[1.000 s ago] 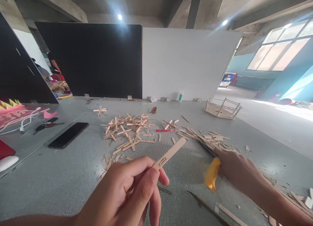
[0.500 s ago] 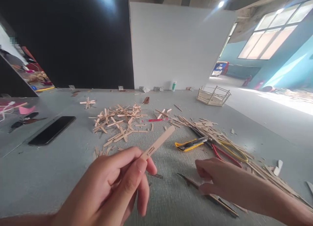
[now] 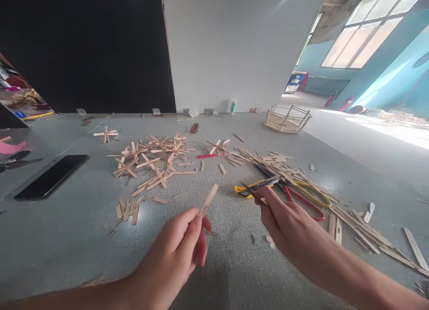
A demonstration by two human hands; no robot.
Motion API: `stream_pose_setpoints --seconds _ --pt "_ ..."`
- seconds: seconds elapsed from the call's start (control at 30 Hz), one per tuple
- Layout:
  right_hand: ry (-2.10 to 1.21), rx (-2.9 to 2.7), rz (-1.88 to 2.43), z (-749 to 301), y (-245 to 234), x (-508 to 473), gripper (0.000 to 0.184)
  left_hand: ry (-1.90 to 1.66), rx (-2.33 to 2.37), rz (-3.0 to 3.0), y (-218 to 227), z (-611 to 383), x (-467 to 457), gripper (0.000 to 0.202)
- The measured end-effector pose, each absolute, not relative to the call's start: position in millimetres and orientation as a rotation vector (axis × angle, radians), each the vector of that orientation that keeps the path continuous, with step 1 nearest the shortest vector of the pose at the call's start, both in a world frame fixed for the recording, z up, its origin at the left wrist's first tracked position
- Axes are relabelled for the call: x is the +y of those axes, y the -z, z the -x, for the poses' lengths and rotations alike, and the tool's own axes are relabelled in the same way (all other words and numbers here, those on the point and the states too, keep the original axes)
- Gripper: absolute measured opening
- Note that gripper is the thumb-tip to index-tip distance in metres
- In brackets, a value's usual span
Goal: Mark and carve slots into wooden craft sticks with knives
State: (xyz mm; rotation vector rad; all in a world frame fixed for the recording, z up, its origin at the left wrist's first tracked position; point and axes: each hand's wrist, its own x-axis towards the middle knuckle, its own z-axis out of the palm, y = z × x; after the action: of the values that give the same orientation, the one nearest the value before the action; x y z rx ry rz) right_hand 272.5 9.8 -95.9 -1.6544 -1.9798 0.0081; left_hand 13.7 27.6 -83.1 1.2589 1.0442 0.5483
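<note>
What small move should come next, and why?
Probably bring the tool to the stick, perhaps at its slot: the right hand grips the tool, the left hand holds the stick, and tool and stick are apart.

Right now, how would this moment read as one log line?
left hand: holding wooden stick; right hand: holding thin pointed tool; near right hand: yellow-edged cutter; table: crossed sticks, phone
</note>
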Motion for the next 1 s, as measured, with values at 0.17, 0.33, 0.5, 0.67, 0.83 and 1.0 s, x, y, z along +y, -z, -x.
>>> stream_pose_setpoints --seconds 0.17,0.33,0.5,0.67,0.83,1.0 --pt "-0.051 -2.287 1.244 -250 130 -3 0.018 -0.629 1.024 -1.444 130 -18 30 0.046" --pt "-0.231 -2.339 1.06 -249 150 -13 0.056 -0.641 0.993 -1.574 135 -13 29 0.048" --pt "-0.255 -2.39 1.107 -252 145 -15 0.061 -0.575 0.991 -1.579 135 -14 29 0.046" --pt "-0.162 -2.427 1.155 -251 139 -16 0.066 -0.602 0.97 -1.608 137 -15 27 0.044" --pt "-0.114 -2.445 1.129 -250 138 -15 0.059 -0.608 0.976 -1.627 137 -14 26 0.042" --pt "-0.054 -2.463 1.112 -250 139 -16 0.058 -0.618 1.005 -1.647 133 -17 27 0.041"
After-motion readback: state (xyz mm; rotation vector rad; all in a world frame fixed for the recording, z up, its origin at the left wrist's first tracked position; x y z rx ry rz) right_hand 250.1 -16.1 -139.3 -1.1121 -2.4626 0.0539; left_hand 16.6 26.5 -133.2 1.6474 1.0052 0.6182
